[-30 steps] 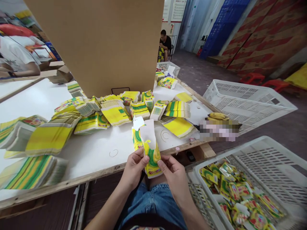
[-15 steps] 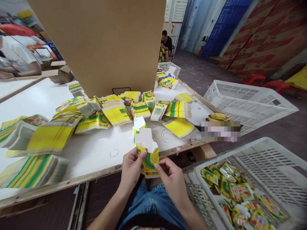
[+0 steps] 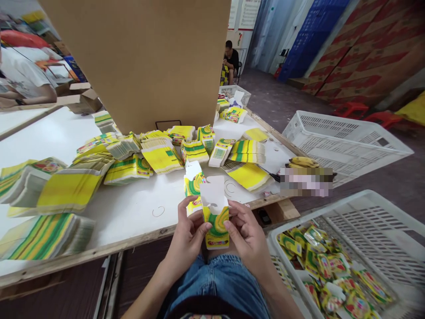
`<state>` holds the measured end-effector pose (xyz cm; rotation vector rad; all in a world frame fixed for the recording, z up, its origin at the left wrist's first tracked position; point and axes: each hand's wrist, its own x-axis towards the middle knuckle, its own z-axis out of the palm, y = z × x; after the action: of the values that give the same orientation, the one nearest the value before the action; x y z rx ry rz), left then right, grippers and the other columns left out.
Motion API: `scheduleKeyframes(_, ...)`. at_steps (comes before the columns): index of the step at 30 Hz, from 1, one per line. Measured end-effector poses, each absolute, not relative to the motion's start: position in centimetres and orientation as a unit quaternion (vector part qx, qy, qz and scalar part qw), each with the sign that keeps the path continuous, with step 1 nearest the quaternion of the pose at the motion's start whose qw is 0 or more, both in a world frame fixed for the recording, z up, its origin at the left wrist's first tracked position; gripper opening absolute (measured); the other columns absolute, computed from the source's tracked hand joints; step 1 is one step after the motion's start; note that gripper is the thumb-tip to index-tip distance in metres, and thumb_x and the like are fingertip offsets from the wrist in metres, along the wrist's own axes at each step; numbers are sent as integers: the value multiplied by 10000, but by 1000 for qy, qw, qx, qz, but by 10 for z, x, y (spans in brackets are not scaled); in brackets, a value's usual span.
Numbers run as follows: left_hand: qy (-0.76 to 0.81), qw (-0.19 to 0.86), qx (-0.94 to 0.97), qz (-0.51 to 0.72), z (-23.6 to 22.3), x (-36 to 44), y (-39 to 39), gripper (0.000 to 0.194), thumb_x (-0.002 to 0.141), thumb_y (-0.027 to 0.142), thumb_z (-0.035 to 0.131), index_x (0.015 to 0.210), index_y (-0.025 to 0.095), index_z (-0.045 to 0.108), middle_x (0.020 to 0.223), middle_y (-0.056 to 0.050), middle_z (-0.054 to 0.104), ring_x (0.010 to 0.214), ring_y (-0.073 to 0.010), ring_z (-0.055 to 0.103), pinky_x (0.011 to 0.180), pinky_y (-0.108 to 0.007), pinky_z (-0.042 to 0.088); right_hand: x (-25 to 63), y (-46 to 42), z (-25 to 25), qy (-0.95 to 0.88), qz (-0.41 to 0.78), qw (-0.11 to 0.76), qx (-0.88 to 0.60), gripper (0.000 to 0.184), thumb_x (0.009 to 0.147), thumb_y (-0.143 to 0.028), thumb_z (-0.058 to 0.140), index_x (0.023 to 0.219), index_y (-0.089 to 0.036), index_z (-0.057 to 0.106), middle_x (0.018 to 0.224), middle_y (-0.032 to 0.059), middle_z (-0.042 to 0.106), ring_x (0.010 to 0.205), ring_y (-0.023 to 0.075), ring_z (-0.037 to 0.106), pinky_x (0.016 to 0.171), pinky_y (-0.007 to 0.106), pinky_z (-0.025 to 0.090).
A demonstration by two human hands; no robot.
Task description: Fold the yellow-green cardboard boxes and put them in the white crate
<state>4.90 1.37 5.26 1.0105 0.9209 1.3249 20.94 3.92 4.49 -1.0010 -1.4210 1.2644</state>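
Observation:
Between my hands is a small yellow and green carton (image 3: 216,223), its white top flaps standing up, held over my lap just off the table edge. My left hand (image 3: 189,230) pinches its left side with thumb and fingers. On the right side, my right hand (image 3: 244,228) grips it the same way, thumb on the front face. Just behind lies another yellow and green carton (image 3: 193,184) on the white table. Farther back, flat carton blanks (image 3: 162,155) lie in fanned stacks.
A large cardboard panel (image 3: 142,62) stands at the table's back. To my right, a white crate (image 3: 358,208) holds several colourful packets (image 3: 332,266). Beyond it are bananas (image 3: 300,162) and another white crate (image 3: 345,133). Two people sit farther off.
The carton has moved right and now stands squarer between my hands. My left hand has shifted right with it, and my right hand has come up along its right side.

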Motion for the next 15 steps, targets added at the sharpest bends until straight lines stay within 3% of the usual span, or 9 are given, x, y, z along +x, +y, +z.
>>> scheduleKeyframes(2, 389, 587, 450, 550, 53, 45, 14, 531, 919, 261, 569, 1337, 267, 242, 1122, -110, 676, 982, -201, 652, 835, -310, 488, 215, 41, 48, -595, 542, 448, -390, 388, 912, -294, 571, 1294, -279, 509, 1063, 50, 664, 838, 169, 650, 779, 287, 529)
scheduleKeyframes(5, 383, 603, 477, 513, 52, 41, 14, 363, 911, 263, 581, 1235, 225, 420, 1072, -97, 677, 926, -190, 643, 809, -288, 476, 223, 45, 55, -612, 563, 414, -370, 354, 919, -296, 557, 1266, -264, 501, 1036, 49, 672, 902, 185, 652, 777, 276, 524)
scheduleKeyframes(10, 341, 647, 460, 504, 53, 43, 12, 233, 874, 247, 634, 1060, 206, 500, 970, -56, 666, 884, -172, 629, 779, -260, 467, 234, 51, 66, -685, 522, 342, -376, 182, 915, -320, 545, 1059, -220, 597, 840, 20, 660, 742, 171, 615, 639, 241, 470)
scheduleKeyframes(12, 332, 664, 438, 507, 56, 44, 12, 343, 860, 249, 652, 1148, 226, 469, 972, -59, 668, 875, -187, 648, 770, -276, 481, 236, 52, 69, -705, 497, 336, -379, 156, 920, -328, 528, 970, -210, 617, 787, 14, 637, 696, 165, 582, 610, 243, 443)
scheduleKeyframes(15, 318, 698, 411, 492, 60, 42, 14, 673, 838, 243, 679, 1380, 296, 284, 1001, -75, 688, 867, -217, 679, 771, -320, 508, 235, 53, 68, -723, 460, 349, -379, 173, 928, -315, 512, 863, -205, 629, 763, 19, 620, 703, 167, 567, 641, 254, 441)
